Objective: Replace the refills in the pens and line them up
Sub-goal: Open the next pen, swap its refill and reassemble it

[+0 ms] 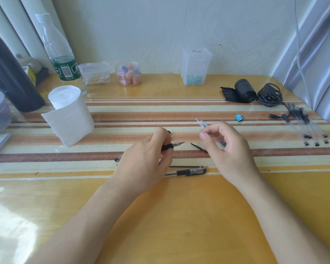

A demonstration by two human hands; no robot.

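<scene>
Pinched in the left hand (147,159): a pen front section (172,145) with black rubber grip and bare metal tip pointing right, held just above the striped mat (122,119). Closed around a clear pen barrel (203,124) in the right hand (227,149), thumb and forefinger tips meeting, barrel end poking up and away past the fingers. Cannot tell whether a refill already sits inside that barrel.

Head view, near to far. Between the two hands, on the mat, a black pen cap (198,146), partly hidden under the right fingers. Just nearer, a loose thin refill (188,166) lying crosswise, and touching distance below it a whole capped pen (186,172), parallel. Peeking out behind the left wrist, another dark pen end (116,159). Far right, well apart, a loose bundle of pens (305,128) beside a coiled charger cable (269,95). Blue binder clip (238,117), tissue roll (68,113), water bottle (59,52) further back.

Judged risks: tip and barrel apart and not quite in line, so cross-threading or a bent refill if pushed together at an angle. Loose refill round and light, likely to roll off line under a brushing wrist. Cap easy to knock aside when the right hand lowers.
</scene>
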